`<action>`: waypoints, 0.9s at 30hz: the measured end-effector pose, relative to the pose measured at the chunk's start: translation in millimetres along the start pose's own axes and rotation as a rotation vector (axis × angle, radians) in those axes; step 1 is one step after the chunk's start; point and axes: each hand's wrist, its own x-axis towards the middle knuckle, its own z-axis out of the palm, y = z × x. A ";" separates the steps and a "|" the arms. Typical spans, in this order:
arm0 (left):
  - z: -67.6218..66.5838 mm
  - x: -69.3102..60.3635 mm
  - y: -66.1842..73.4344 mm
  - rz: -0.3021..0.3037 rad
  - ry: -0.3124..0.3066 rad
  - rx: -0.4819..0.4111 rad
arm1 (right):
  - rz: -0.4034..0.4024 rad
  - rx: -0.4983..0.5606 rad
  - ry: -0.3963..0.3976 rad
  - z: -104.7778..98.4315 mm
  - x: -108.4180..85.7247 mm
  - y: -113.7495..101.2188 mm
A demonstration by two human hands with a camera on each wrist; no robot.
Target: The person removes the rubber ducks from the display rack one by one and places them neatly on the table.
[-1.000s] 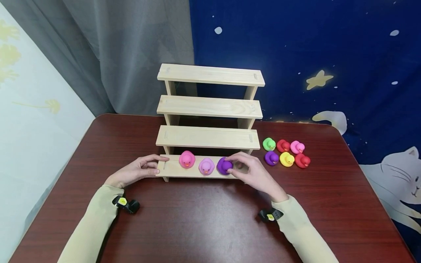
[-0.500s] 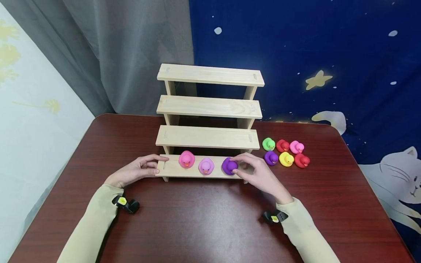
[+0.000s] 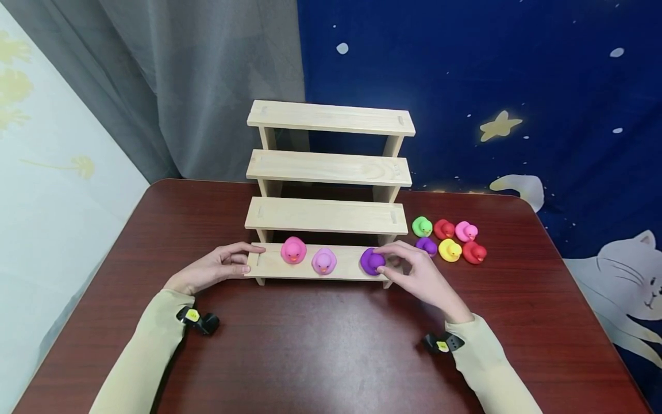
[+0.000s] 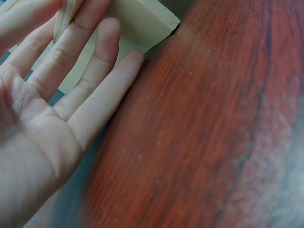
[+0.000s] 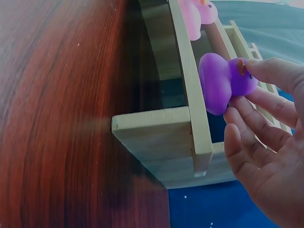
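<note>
In the head view my right hand (image 3: 421, 279) pinches a purple rubber duck (image 3: 371, 262) near the right end of the lowest step of a pale wooden tiered stand (image 3: 326, 215). The right wrist view has the thumb by the beak of this purple duck (image 5: 218, 83), with fingers at its other side. My left hand (image 3: 212, 269) holds the left end of the same step between thumb and fingers; its fingers also show against the wood (image 4: 142, 23) in the left wrist view. A bright pink duck (image 3: 293, 251) and a lilac duck (image 3: 324, 262) sit on that step.
Right of the stand, several ducks are grouped on the brown table (image 3: 320, 345): green (image 3: 422, 227), red (image 3: 444, 229), pink (image 3: 466, 231), yellow (image 3: 450, 250), another red (image 3: 474, 252) and a partly hidden purple one (image 3: 426, 246). Curtains hang behind.
My right hand has moved the purple duck rightward along the lowest step, away from the lilac duck. The left hand, the stand and the other ducks stay in place.
</note>
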 end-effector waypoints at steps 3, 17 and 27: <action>0.1 -0.8 0.7 -0.001 -0.002 0.002 | 0.014 -0.014 0.002 -2.8 -2.9 0.5; 0.3 -3.9 1.6 -0.008 0.007 0.015 | 0.122 -0.047 0.040 -22.6 -22.1 4.1; 1.9 -2.0 1.8 0.007 0.011 0.019 | 0.104 -0.088 0.085 -35.3 -35.6 13.5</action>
